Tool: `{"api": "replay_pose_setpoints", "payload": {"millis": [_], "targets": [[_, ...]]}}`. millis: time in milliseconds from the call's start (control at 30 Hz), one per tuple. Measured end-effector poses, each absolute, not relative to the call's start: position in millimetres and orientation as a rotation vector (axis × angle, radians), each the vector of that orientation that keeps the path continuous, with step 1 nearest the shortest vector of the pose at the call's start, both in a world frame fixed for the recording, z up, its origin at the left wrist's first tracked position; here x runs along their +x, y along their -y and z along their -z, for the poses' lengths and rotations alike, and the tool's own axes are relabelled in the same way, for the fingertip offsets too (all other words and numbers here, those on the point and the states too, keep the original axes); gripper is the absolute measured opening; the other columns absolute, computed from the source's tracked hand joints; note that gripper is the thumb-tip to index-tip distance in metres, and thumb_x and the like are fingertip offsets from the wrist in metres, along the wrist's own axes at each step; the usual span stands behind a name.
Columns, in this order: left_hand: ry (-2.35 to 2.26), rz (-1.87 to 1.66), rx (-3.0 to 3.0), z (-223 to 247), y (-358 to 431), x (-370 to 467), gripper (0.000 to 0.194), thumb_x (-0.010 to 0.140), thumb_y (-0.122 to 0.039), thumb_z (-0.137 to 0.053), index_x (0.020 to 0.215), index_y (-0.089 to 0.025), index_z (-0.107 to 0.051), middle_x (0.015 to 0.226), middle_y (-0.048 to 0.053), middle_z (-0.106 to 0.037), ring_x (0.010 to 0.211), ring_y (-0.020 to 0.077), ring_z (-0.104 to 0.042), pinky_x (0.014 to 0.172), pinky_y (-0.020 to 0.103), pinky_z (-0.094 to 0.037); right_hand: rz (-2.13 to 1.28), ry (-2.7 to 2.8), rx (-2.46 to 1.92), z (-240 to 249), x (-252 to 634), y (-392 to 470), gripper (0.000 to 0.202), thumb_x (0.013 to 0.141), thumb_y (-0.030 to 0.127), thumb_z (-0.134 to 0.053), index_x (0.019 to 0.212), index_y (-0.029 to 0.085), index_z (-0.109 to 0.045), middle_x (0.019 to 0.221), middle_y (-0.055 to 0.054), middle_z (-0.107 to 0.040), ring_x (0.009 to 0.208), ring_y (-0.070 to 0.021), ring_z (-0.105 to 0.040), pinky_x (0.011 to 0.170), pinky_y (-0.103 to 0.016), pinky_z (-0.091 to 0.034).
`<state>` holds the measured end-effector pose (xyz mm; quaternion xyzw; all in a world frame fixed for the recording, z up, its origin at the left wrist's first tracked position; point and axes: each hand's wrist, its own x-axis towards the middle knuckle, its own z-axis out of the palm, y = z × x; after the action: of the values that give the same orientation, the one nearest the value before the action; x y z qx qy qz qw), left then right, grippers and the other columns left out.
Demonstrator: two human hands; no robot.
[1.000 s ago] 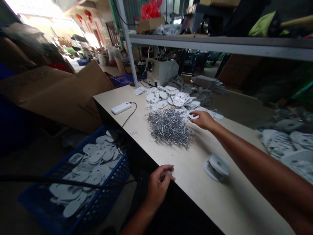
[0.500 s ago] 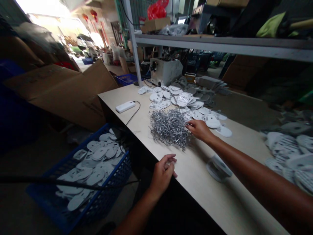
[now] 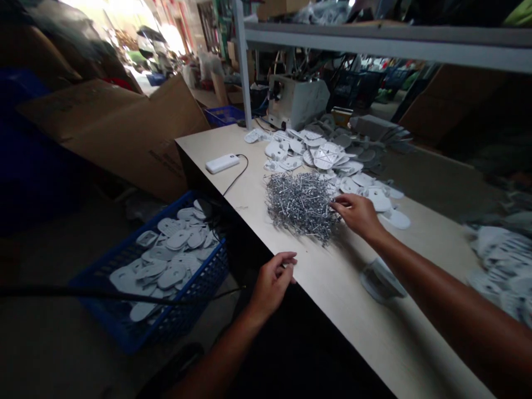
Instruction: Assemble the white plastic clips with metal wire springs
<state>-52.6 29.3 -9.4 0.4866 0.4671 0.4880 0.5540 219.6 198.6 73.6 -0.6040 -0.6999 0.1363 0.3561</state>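
A heap of small metal pins (image 3: 300,205) lies on the pale table (image 3: 328,288). At the heap's right edge is my right hand (image 3: 356,213), its thumb and fingers pinched together; whatever is between them is too small to make out. My left hand (image 3: 272,280) is at the table's front edge, fingers loosely curved and apart, holding nothing. Behind the heap spreads a pile of flat white plastic pieces (image 3: 326,155). A grey-white part (image 3: 380,280) rests on the table below my right forearm.
A blue crate (image 3: 153,332) of similar white pieces stands left, below the table. A white power bank (image 3: 222,163) with a black cable lies near the far left corner. A shelf (image 3: 374,47) spans the back. More pieces (image 3: 505,266) lie at right.
The view has tilted down and turned left, so the table things appear further right and higher. My right hand is still at the heap's right edge. My left hand has barely moved.
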Motion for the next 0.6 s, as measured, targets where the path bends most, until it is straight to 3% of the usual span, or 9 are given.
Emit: {"api": "replay_pose_setpoints", "payload": {"millis": [200, 300, 433, 600], "targets": [[-1.160, -1.253, 1.140, 9, -50, -80, 0.040, 0.095, -0.040, -0.067, 0.125, -0.014, -0.072, 0.111, 0.011, -0.076, 0.072, 0.0146, -0.073, 0.074, 0.029, -0.059, -0.531, 1.800, -1.605, -64, 234, -188, 0.031, 0.087, 0.044, -0.076, 0.102, 0.017, -0.080, 0.091, -0.010, -0.079, 0.080, -0.0276, -0.074, 0.075, -0.038, -0.059], [-1.194, -1.325, 1.102, 8, -61, -96, 0.040, 0.095, -0.040, -0.066, 0.125, -0.014, -0.072, 0.108, 0.010, -0.076, 0.072, 0.0151, -0.074, 0.075, 0.029, -0.059, -0.672, 1.843, -1.593, -70, 251, -192, 0.040, 0.085, 0.046, -0.077, 0.113, 0.018, -0.079, 0.100, -0.012, -0.080, 0.086, -0.0294, -0.076, 0.079, -0.041, -0.062], [-1.234, -1.368, 1.046, 12, -69, -108, 0.035, 0.095, -0.041, -0.067, 0.116, -0.014, -0.074, 0.094, 0.006, -0.074, 0.068, 0.0144, -0.071, 0.071, 0.028, -0.056, -0.500, 1.980, -1.670, -105, 263, -218, 0.039, 0.079, 0.036, -0.082, 0.115, 0.019, -0.081, 0.111, -0.013, -0.080, 0.097, -0.0331, -0.076, 0.088, -0.045, -0.063], [-1.180, -1.279, 0.982, 30, -65, -101, 0.035, 0.094, -0.045, -0.065, 0.107, -0.014, -0.073, 0.081, 0.003, -0.068, 0.061, 0.0133, -0.064, 0.062, 0.026, -0.052, -0.311, 2.157, -1.615, -143, 223, -272, 0.029, 0.089, 0.029, -0.073, 0.114, 0.018, -0.083, 0.110, -0.012, -0.081, 0.099, -0.0326, -0.077, 0.091, -0.045, -0.062]]}}
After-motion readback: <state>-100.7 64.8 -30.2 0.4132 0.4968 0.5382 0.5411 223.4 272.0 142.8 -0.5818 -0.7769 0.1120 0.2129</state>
